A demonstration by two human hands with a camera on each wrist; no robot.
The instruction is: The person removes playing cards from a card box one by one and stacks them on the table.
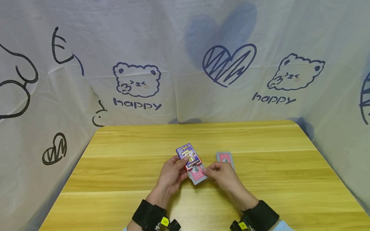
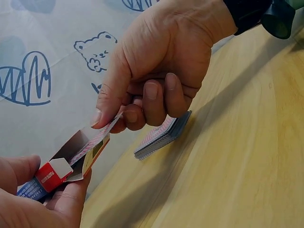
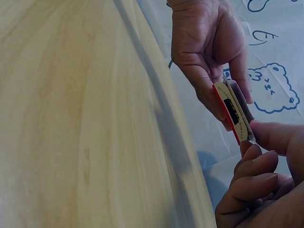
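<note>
My left hand grips a purple and red card box just above the wooden table. A few red-backed cards stick out of the box's open end, and my right hand pinches them between thumb and forefinger. In the left wrist view the right hand holds the cards' edge at the mouth of the box, which rests in the left hand. The right wrist view shows the left hand around the box, with the right hand at its lower end.
A small stack of red-backed cards lies on the table just right of my hands; the same stack lies under my right hand's curled fingers in the left wrist view. A white printed cloth walls in the table at back and sides.
</note>
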